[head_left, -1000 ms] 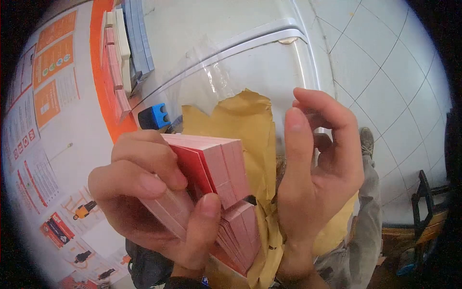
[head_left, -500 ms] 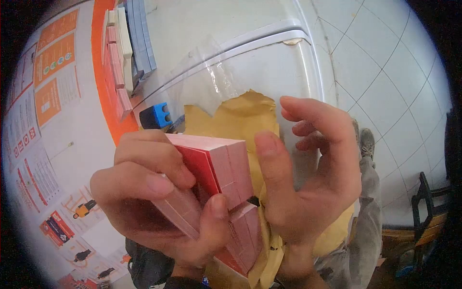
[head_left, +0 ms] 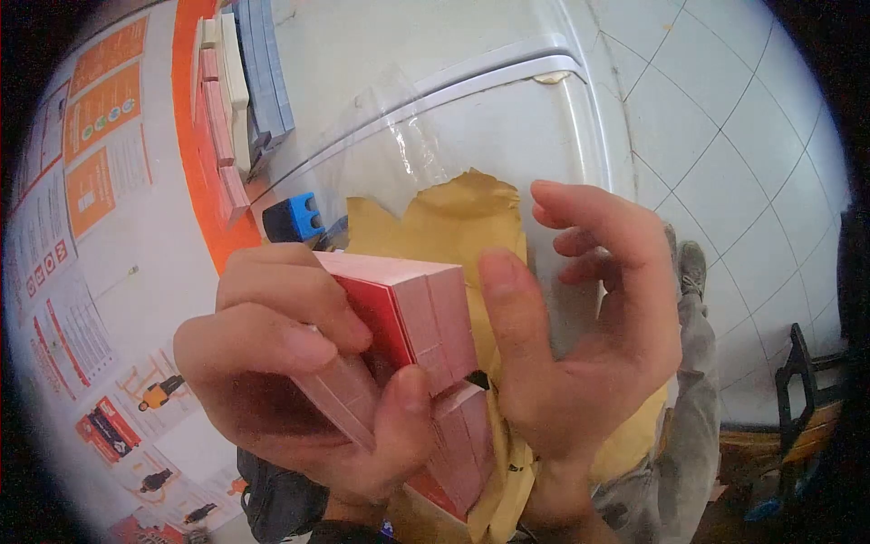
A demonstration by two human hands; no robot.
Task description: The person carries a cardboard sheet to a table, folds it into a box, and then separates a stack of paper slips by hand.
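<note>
My left hand [head_left: 263, 372] is closed around a pad of pinkish paper slips with a red cover [head_left: 435, 313], its thumb pressing near the lower edge. Another thin pad edge [head_left: 340, 394] shows between its fingers. Just below, more pink pads [head_left: 462, 444] lie against torn brown wrapping paper [head_left: 471, 218]. To the right, my right hand [head_left: 598, 344] is held apart from the pads, fingers curved and thumb up, with nothing in it. My left palm hides part of the pads.
Stacked pink and cream pads [head_left: 213, 118] and blue-grey ones [head_left: 263, 72] stand at upper left. A blue block with dark notches [head_left: 304, 218] and clear plastic [head_left: 399, 136] lie on a white ridged surface [head_left: 535, 118]. Printed posters [head_left: 100, 208] cover the left side.
My left hand has shifted very slightly to the right. Otherwise the hands and pads keep almost the same position.
</note>
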